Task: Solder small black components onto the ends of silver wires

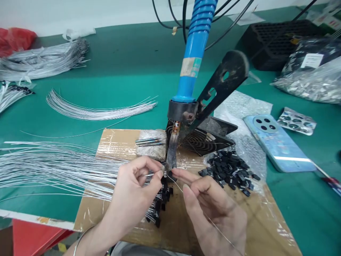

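Observation:
A soldering iron with a blue handle (pixel 188 71) is fixed in a black holder, its dark tip (pixel 172 151) pointing down. Just left of the tip, my left hand (pixel 134 190) pinches a thin white wire (pixel 149 174) between thumb and fingers. Any small part at the wire's end is mostly hidden by the fingertips. Solder wire (pixel 221 233) runs through my right hand (pixel 214 208), which is closed on it, and its end reaches the iron's tip. Below my left hand, black connectors (pixel 158 209) with white wires lie on the cardboard (pixel 191 227).
Loose black connectors (pixel 229 169) are heaped on the right, beside a blue phone (pixel 279 144) and bubble wrap. Behind the iron stands a black fan (pixel 205 137). White wires (pixel 58 169) spread across the left, with another bundle (pixel 101 112) beyond. Metal rods lie on a pale block (pixel 151 152).

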Demonstrator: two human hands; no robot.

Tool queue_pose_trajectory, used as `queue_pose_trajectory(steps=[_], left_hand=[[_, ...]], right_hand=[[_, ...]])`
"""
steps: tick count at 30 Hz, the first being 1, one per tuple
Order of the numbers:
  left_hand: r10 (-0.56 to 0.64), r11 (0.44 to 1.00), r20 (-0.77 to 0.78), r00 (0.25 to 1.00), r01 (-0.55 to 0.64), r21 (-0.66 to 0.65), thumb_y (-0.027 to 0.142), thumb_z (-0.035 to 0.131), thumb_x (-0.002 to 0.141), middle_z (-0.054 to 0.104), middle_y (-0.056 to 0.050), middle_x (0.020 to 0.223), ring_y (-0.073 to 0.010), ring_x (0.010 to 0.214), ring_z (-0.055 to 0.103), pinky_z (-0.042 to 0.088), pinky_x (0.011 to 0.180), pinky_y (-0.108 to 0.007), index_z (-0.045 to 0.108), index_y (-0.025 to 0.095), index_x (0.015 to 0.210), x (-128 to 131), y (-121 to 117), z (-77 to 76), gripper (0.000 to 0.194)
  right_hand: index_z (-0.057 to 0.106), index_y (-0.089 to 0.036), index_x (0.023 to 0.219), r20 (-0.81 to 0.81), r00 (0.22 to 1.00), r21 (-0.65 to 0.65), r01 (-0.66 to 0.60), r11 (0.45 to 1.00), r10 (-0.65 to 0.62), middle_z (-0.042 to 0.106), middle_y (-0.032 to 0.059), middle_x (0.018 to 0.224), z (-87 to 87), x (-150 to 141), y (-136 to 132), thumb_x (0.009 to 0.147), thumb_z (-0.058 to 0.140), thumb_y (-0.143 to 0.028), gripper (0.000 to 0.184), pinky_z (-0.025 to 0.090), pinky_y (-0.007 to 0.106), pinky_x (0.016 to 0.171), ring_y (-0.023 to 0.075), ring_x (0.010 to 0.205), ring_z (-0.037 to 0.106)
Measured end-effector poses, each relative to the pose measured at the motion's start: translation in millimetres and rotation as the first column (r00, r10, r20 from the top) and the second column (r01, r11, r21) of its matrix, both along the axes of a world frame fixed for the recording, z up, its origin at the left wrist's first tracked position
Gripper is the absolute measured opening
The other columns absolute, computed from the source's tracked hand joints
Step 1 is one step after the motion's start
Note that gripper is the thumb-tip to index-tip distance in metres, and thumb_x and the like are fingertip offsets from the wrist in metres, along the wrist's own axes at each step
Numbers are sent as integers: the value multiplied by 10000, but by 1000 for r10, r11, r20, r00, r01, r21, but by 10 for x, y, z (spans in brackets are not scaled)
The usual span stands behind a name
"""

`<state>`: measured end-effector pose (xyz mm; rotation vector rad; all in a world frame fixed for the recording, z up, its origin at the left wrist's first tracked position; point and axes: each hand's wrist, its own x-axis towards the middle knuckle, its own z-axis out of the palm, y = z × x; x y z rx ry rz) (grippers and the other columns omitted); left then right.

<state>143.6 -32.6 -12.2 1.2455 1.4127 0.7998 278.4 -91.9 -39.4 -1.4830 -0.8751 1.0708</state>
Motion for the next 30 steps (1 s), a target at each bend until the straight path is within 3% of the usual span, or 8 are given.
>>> queue_pose_trajectory(steps=[16, 21, 30], left_hand=[[2, 1000, -11, 1000, -2, 12, 170, 627, 797, 700, -26, 760, -157, 733, 645, 423, 554, -219, 634, 174, 700, -9, -21, 18, 97], [21, 1000, -3, 1000, -21, 2, 165, 634, 789, 702, -28, 766, -171, 772, 664, 456, 594, -222, 638, 172, 703, -8, -14, 25, 86], [15, 1000, 39, 999, -16, 15, 136, 628, 790, 732, -22, 774, -126, 689, 641, 454, 596, -198, 647, 166, 702, 2, -11, 47, 94]], right_hand=[[549, -245, 675, -36, 999, 34, 32, 999, -31, 784, 11, 1086, 58, -49, 11, 890, 644, -291, 240, 537, 143, 818, 137, 1032, 731], [548, -259, 671, -17, 999, 33, 41, 999, -40, 784, -33, 1075, 48, -55, 8, 878, 652, -309, 237, 525, 136, 844, 116, 1031, 726], [553, -258, 678, -40, 998, 43, 48, 998, -46, 784, -34, 1071, 61, -70, 17, 881, 657, -300, 232, 527, 139, 858, 114, 1021, 728]])
